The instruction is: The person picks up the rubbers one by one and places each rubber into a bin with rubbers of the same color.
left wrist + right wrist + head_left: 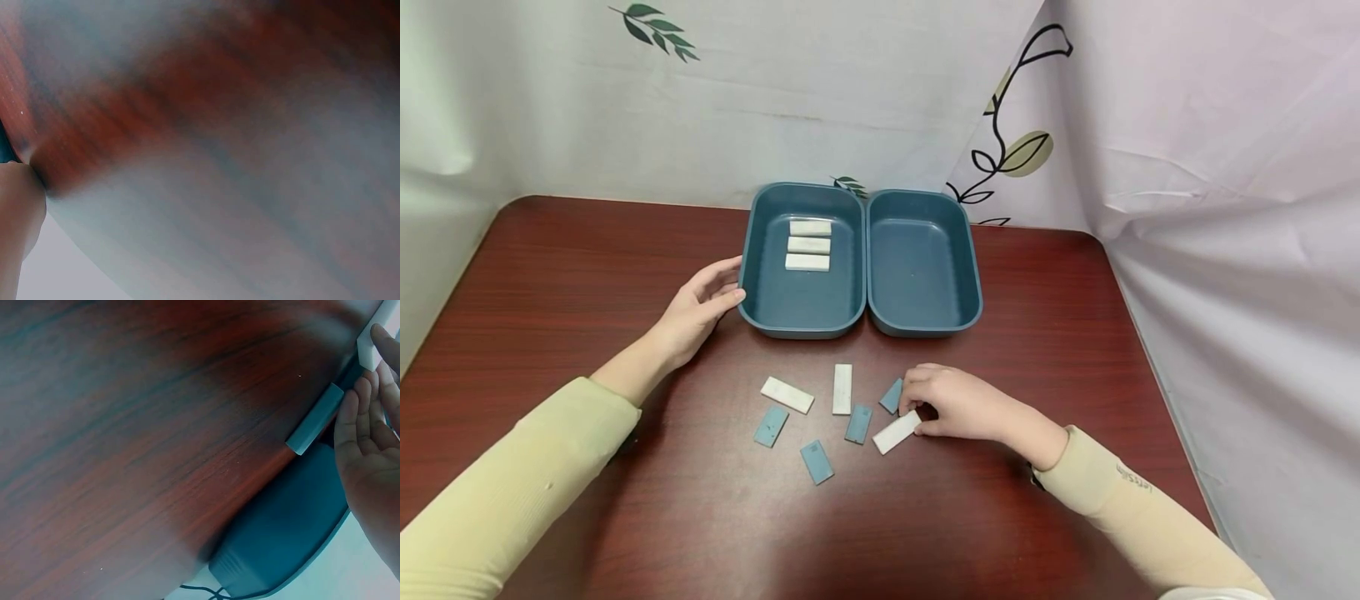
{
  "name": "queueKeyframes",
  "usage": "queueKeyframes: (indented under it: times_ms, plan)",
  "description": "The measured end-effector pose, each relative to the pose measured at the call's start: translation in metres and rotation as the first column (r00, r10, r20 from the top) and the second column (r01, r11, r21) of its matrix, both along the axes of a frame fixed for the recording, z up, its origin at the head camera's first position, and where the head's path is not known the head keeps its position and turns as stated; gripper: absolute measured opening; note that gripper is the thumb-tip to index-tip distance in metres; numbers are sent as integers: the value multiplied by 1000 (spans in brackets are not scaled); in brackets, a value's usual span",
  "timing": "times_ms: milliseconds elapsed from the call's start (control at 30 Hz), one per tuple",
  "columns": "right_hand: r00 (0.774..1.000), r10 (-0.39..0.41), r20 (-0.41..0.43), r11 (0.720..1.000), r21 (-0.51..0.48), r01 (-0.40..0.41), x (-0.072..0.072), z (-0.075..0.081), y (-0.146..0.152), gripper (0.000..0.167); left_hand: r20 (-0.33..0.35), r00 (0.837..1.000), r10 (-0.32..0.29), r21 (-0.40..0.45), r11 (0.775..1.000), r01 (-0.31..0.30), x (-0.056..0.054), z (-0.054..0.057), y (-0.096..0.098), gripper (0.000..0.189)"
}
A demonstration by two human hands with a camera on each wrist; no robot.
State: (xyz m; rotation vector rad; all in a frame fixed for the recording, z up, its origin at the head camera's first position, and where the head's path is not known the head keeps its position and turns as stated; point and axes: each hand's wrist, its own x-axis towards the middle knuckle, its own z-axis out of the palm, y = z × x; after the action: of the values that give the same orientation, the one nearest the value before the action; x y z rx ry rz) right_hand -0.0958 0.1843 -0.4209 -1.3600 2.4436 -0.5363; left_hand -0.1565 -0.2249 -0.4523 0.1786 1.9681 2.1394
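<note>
Right hand (961,403) pinches a white block (895,434) slanting near-left to far-right; relaxed left hand (688,321) touches a bin (801,307); reddish table (1045,333), pale curtain (865,100).

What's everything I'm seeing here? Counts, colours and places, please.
Table: one, reddish-brown, middle of view
Left tray: one, dark blue, table's far side
Right tray: one, dark blue, beside it
White blocks: six; three in left tray, two on table, one in right hand
Blue-grey blocks: four, on the table
Cloth: count unclear, whitish, leaf-printed, behind table
Sleeves: two, pale yellowish, on forearms
Left hand: one, touching left tray's side
Right hand: one, pinching a white block
</note>
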Motion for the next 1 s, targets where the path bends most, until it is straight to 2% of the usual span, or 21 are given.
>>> queueKeyframes:
  times_ms: [567,767,1000]
  plan:
    - [999,-6,51,1000,-20,7,4,2,2,32,-4,1000,-2,15,1000,2,0,0,0,55]
    - [998,-16,52,1000,-2,16,4,3,1,26,-2,1000,-4,6,1000,4,0,0,0,55]
    - [998,-7,63,1000,-26,9,3,1,2,22,-4,1000,0,12,1000,0,-1,-2,0,55]
